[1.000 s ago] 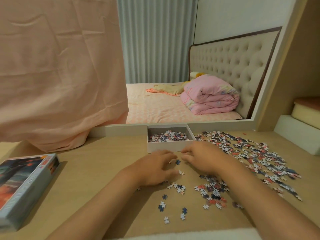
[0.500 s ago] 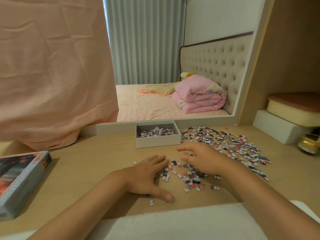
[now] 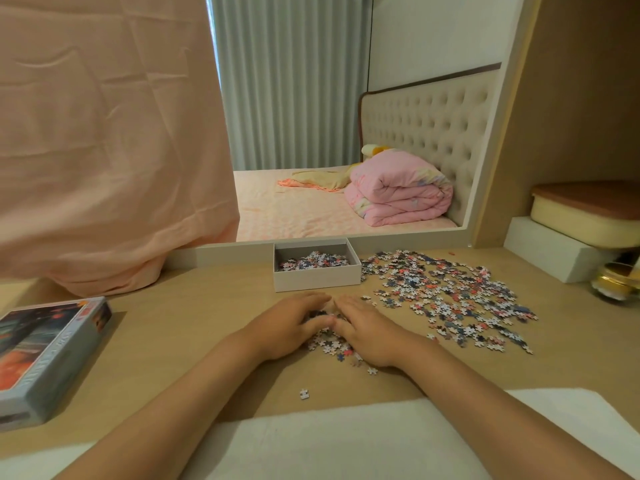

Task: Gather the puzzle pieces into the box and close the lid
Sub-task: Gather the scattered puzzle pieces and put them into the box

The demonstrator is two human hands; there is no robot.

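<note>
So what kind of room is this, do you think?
Probably a bedroom, seen from a desk: a bed with a tufted headboard and a folded pink quilt lies beyond it, with long curtains behind.

Box (image 3: 317,280) stands on the tabletop (image 3: 207,306) just beyond left hand (image 3: 287,327) and right hand (image 3: 367,330). Loose puzzle pieces (image 3: 450,299) lie right; lid (image 3: 45,355) lies well left.
</note>
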